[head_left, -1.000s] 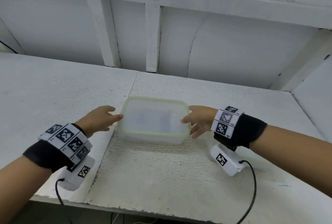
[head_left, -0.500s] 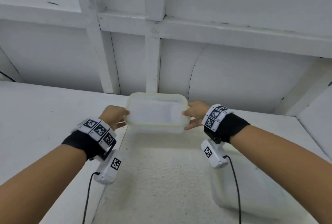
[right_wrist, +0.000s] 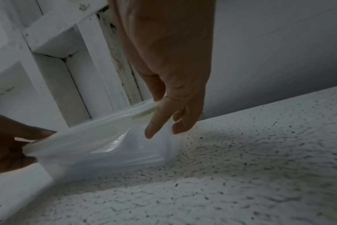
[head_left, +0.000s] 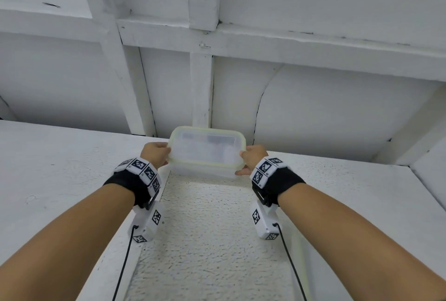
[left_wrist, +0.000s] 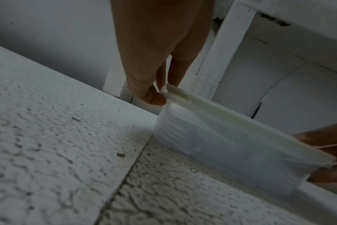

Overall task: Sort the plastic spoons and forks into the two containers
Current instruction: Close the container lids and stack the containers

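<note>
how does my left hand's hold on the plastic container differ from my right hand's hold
The left hand holds the container's left end at the rim, fingers bunched close at the lip. The right hand holds the right end, its fingers spread down the side wall below the rim. Both hold at rim level, at opposite short ends.

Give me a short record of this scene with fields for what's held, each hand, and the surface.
held item: clear rectangular plastic container with pale green rim, lid on
left hand: left hand grips the container's left end at the rim
right hand: right hand grips its right end, fingers down the side wall
surface: white textured tabletop
backdrop: white panelled wall
contents: blurred, cannot tell
</note>
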